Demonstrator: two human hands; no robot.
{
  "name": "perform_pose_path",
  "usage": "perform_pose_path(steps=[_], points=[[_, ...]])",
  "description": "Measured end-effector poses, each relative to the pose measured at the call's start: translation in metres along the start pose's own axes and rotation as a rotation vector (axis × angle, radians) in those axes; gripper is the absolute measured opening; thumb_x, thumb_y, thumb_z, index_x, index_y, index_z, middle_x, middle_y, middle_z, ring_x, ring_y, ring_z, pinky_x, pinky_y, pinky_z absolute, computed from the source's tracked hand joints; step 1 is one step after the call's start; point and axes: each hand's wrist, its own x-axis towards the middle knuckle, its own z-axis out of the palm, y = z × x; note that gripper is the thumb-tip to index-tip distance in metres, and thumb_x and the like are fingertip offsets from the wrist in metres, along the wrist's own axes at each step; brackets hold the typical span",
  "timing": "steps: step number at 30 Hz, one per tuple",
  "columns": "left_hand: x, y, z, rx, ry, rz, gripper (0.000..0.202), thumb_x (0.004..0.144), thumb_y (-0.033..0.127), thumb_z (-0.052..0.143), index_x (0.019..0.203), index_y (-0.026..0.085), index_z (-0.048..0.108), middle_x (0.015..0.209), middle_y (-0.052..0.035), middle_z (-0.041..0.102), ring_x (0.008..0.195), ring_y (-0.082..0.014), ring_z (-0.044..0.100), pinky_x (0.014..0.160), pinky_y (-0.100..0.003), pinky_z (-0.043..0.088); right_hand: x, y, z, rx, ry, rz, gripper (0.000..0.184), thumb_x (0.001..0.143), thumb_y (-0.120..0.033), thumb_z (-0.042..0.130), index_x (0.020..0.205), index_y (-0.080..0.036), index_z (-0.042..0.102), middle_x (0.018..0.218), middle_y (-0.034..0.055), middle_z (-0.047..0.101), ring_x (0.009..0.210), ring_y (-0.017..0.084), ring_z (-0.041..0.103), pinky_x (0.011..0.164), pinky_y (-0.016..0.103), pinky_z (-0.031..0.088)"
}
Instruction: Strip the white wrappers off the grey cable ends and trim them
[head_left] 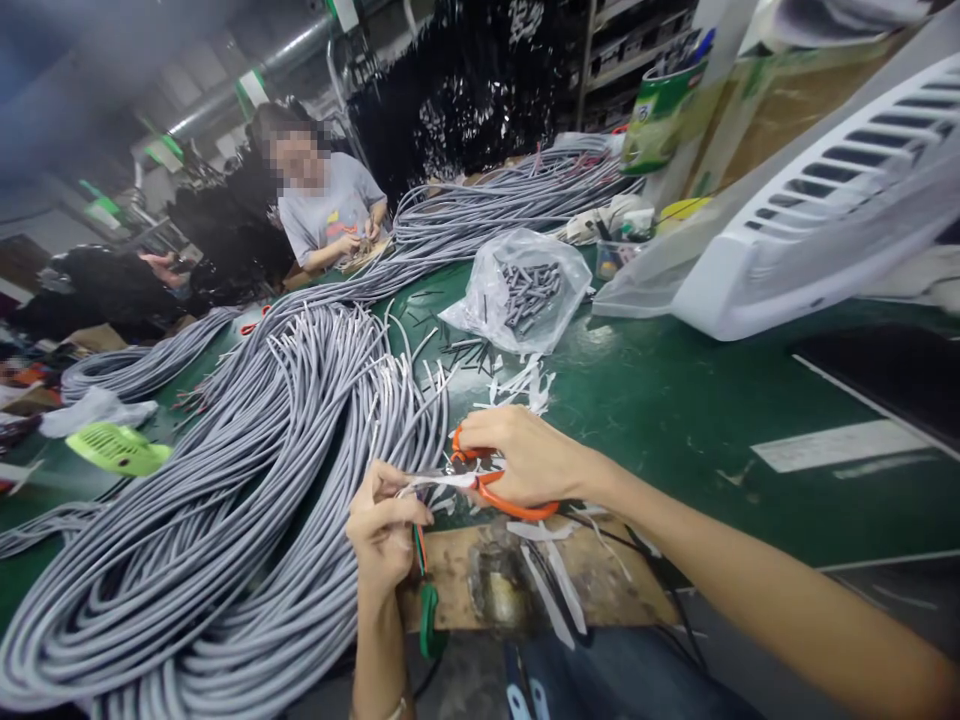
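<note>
Orange-handled scissors [517, 503] are gripped in my right hand [536, 455], their blades pointing left toward my other hand. My left hand [386, 525] pinches a cable end, and thin coloured wires [420, 548] hang below its fingers. The scissor blades reach that hand's fingertips, where a whitish strip shows; whether they touch the cable I cannot tell. Beneath both hands lies a worn brown board [600, 590] with a dark metal piece [501, 590] on it. White strips [555, 580] lie across the board. A green-handled tool [429, 620] stands at its left edge.
Long bundles of grey cable [225, 480] cover the left of the green table [645, 400]. Ahead is a clear plastic bag [525, 285] of short grey pieces, with white scraps [525, 385] nearby. A white fan housing [825, 210] stands right. A co-worker [330, 205] sits across.
</note>
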Motion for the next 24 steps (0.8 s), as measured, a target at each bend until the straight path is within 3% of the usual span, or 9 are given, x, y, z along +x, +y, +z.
perform_pose_path(steps=[8, 13, 16, 19, 22, 24], points=[[0.002, 0.002, 0.003, 0.072, -0.043, 0.039, 0.024, 0.082, 0.017, 0.048, 0.063, 0.020, 0.063, 0.064, -0.0009, 0.048, 0.058, -0.0111, 0.046, 0.049, -0.023, 0.035, 0.001, -0.001, 0.002, 0.000, -0.114, 0.098, 0.016, 0.061, -0.023, 0.064, 0.052, -0.015, 0.054, 0.054, -0.0037, 0.047, 0.051, 0.008, 0.030, 0.050, 0.022, 0.020], [0.001, 0.002, 0.003, 0.073, -0.036, 0.027, 0.024, 0.081, 0.017, 0.049, 0.062, 0.020, 0.064, 0.061, -0.0009, 0.049, 0.058, -0.0117, 0.047, 0.050, -0.023, 0.037, 0.001, 0.004, 0.009, 0.137, -0.088, 0.119, 0.029, 0.060, -0.020, 0.066, 0.043, -0.015, 0.043, 0.044, -0.0081, 0.029, 0.046, 0.005, 0.023, 0.047, 0.021, 0.018], [0.000, 0.002, 0.003, 0.045, -0.009, -0.003, 0.020, 0.081, 0.016, 0.052, 0.066, 0.021, 0.065, 0.064, -0.0010, 0.052, 0.061, -0.0121, 0.051, 0.053, -0.023, 0.040, 0.003, 0.006, 0.010, 0.277, 0.042, 0.157, 0.041, 0.066, -0.028, 0.064, 0.040, -0.016, 0.034, 0.043, -0.0090, 0.021, 0.045, 0.005, 0.018, 0.044, 0.020, 0.018], [0.000, 0.002, 0.006, 0.037, 0.090, -0.102, 0.014, 0.078, 0.014, 0.058, 0.085, 0.023, 0.067, 0.067, 0.0005, 0.056, 0.059, -0.0104, 0.053, 0.054, -0.021, 0.043, 0.004, 0.002, 0.008, 0.461, 0.223, 0.239, 0.040, 0.065, -0.039, 0.066, 0.047, -0.016, 0.040, 0.047, -0.0075, 0.034, 0.046, 0.005, 0.026, 0.045, 0.019, 0.025], [-0.001, 0.001, 0.009, 0.063, 0.146, -0.283, 0.031, 0.077, 0.017, 0.061, 0.107, 0.022, 0.061, 0.064, 0.0019, 0.058, 0.053, -0.0096, 0.055, 0.052, -0.020, 0.046, 0.005, -0.009, 0.011, 0.706, 0.208, 0.197, 0.035, 0.058, -0.042, 0.073, 0.062, -0.016, 0.050, 0.064, -0.0022, 0.053, 0.056, 0.008, 0.045, 0.057, 0.021, 0.040], [0.000, -0.002, 0.010, 0.103, 0.096, -0.302, 0.029, 0.077, 0.019, 0.060, 0.106, 0.019, 0.064, 0.068, -0.0011, 0.063, 0.058, -0.0118, 0.059, 0.056, -0.022, 0.049, 0.006, -0.017, 0.019, 0.816, 0.258, 0.187, 0.037, 0.056, -0.043, 0.075, 0.064, -0.017, 0.050, 0.067, -0.0011, 0.055, 0.059, 0.010, 0.049, 0.062, 0.023, 0.044]])
